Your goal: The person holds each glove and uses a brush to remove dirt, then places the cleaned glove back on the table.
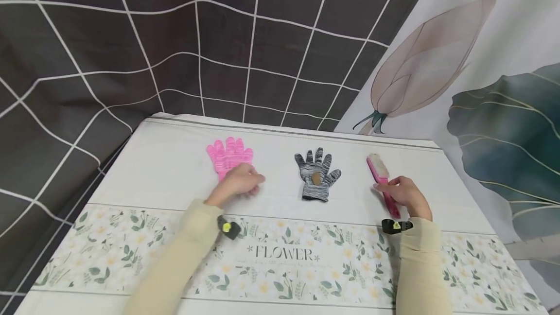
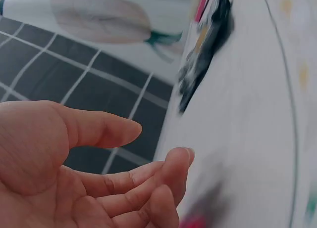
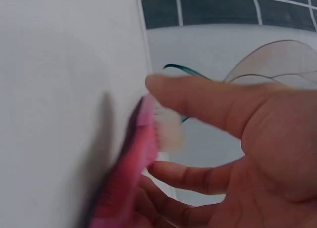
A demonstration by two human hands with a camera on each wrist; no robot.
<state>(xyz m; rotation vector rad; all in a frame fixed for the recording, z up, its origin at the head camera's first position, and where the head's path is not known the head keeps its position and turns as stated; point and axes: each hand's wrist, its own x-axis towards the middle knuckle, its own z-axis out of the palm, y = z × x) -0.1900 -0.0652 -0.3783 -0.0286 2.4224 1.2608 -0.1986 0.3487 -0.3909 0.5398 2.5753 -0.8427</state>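
In the head view my right hand holds a pink-handled brush with pale bristles, at its handle. The right wrist view shows the brush's handle between thumb and fingers, blurred, with a shadow on the table beside it. My left hand is over the lower part of a pink knit glove and hides its cuff. Loosely bent fingers and a separate thumb show in the left wrist view, nothing between them. Midway lies a grey-and-black knit glove, with a brown oval spot on its palm.
A white cloth with a floral band covers the table, lettered FLOWER. Behind stands a dark curtain with white grid lines. A white curtain with a large leaf print hangs on the right, close to the table's edge.
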